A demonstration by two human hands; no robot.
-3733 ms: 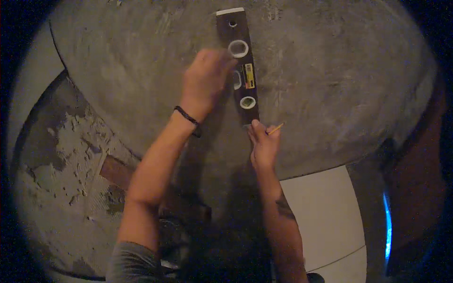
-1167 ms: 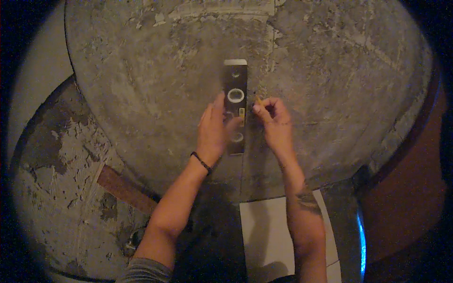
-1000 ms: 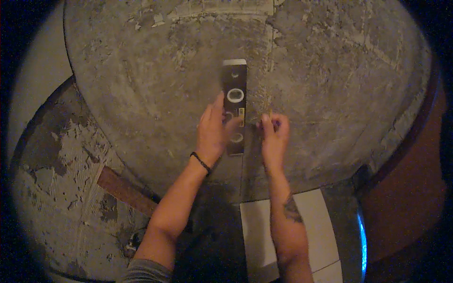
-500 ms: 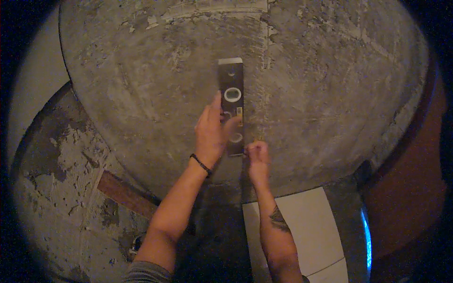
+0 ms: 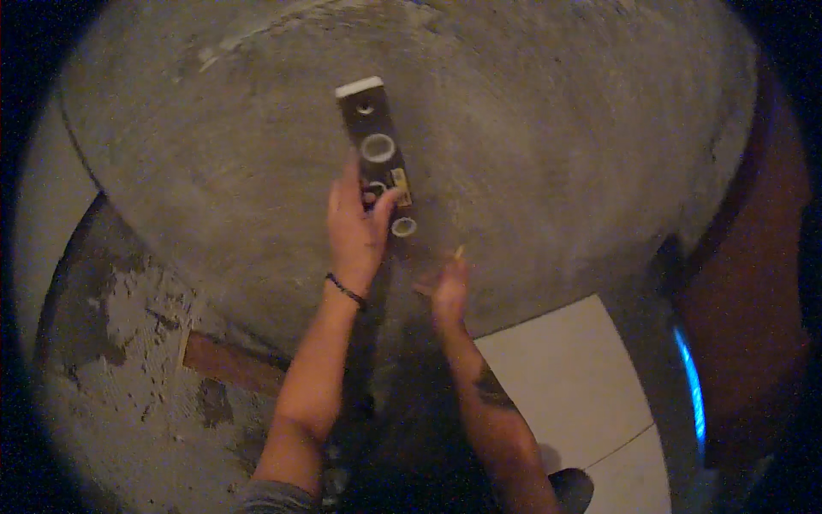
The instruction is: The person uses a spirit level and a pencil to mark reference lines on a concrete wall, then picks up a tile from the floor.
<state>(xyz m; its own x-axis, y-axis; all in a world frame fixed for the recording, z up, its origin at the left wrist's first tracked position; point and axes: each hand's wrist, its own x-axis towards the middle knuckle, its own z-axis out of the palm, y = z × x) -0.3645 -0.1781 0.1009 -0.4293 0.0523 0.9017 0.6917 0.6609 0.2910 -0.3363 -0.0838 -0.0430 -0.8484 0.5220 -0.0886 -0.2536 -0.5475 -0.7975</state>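
Note:
My left hand (image 5: 355, 227) grips a dark spirit level (image 5: 388, 176) with round pale-ringed vials and a white end cap. The level leans, its capped end up and to the left, in front of a rough grey cement wall (image 5: 531, 146). Fingers wrap its left edge while the thumb lies across its face near a small yellow label. Below and right of the level, my right hand (image 5: 449, 293) holds a thin yellow pencil-like stick (image 5: 460, 252), whose tip pokes up above the fingers. Its fingers are slightly blurred and apart from the level.
Large white tiles (image 5: 556, 368) lie at the lower right, beside a glowing blue strip (image 5: 690, 390). A reddish-brown bar (image 5: 231, 366) is at the lower left, by a patchy grey surface (image 5: 137, 334). A reddish-brown surface (image 5: 736, 325) borders the far right.
The level has gone from nearly upright to tilted, its top swinging left with my left hand. My right hand has shifted slightly left and away from the level's lower end. The whole view has shifted.

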